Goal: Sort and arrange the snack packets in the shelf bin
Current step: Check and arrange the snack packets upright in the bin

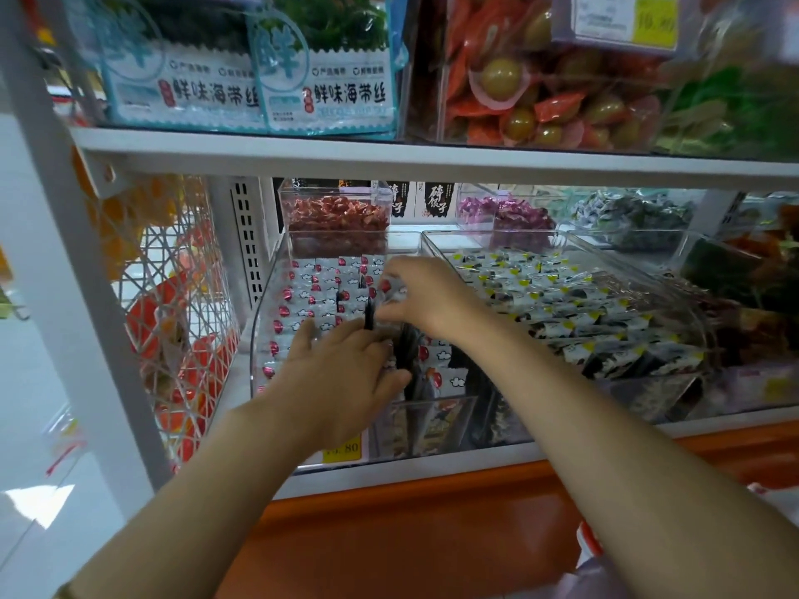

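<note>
A clear plastic shelf bin [259, 322] holds rows of small white snack packets with red dots [311, 296]. Both my hands are inside it. My left hand [341, 373] lies over the packets near the front, fingers curled around a few of them. My right hand [428, 296] reaches further back and pinches a white packet with a red dot [389, 291] between thumb and fingers. Dark packets [410, 352] stand on edge between my hands, partly hidden.
A second clear bin [674, 291] of white packets with yellow marks sits to the right. Smaller bins of red [337, 214] and purple [501, 209] sweets stand behind. The upper shelf board [389, 157] hangs low overhead. A white wire basket [173, 317] hangs left.
</note>
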